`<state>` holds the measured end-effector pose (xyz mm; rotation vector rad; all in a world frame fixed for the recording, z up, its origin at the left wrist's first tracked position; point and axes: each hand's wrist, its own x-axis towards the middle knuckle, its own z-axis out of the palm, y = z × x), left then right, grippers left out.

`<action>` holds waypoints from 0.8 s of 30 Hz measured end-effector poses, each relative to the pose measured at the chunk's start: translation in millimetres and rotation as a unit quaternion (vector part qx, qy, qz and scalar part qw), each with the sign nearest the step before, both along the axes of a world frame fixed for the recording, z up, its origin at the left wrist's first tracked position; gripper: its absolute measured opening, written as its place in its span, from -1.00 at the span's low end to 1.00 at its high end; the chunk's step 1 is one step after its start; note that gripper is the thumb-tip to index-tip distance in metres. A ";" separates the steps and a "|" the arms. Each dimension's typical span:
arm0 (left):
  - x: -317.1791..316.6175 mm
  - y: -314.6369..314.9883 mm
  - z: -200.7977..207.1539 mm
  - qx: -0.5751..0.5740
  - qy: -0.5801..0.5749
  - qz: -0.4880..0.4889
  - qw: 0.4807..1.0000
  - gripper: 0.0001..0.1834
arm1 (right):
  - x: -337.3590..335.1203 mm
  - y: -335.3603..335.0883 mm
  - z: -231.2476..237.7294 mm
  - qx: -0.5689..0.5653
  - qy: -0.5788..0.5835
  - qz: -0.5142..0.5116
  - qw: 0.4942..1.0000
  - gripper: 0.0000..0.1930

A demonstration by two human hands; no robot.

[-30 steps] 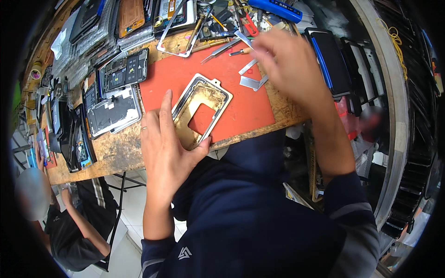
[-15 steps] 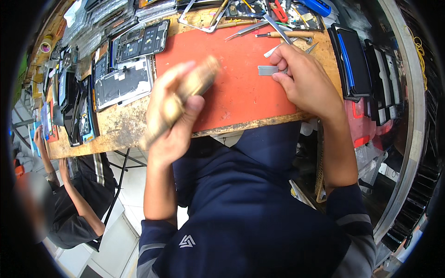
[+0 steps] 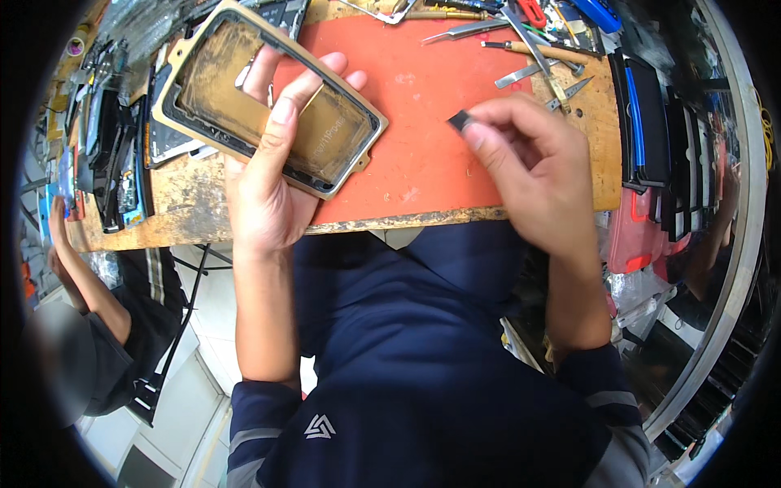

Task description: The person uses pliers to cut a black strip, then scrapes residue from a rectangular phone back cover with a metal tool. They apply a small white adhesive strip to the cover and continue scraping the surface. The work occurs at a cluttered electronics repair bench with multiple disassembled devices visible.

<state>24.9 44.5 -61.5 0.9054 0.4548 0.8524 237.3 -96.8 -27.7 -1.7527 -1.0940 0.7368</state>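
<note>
Gold-coloured, rectangular, metal-looking frame lies tilted within left grip, clasped; right grip, apart, pinches small dark flat piece. Risk: loosened one-handed clasp could drop frame.

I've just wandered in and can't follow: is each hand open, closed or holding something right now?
Left hand: closed, holding the gold frame.
Right hand: closed, pinching a small dark piece.

Scuffed wooden desk bearing a red-orange mat; device parts crowd its left end, and a wooden-handled tool and metal blades lie toward the far right.
</note>
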 end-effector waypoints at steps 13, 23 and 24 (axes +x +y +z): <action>-5.1 7.6 0.2 0.041 0.008 -0.050 0.998 -0.12 | -52.4 26.3 -10.5 -0.009 0.226 -0.032 0.974 -0.95; 2.9 2.1 6.5 0.010 0.088 0.009 0.996 -0.22 | -57.9 24.7 -17.8 0.041 0.215 -0.025 0.975 -0.98; 4.1 10.7 3.6 0.038 -0.034 -0.043 0.998 -0.22 | -58.9 24.5 -17.9 0.040 0.204 -0.028 0.978 -0.98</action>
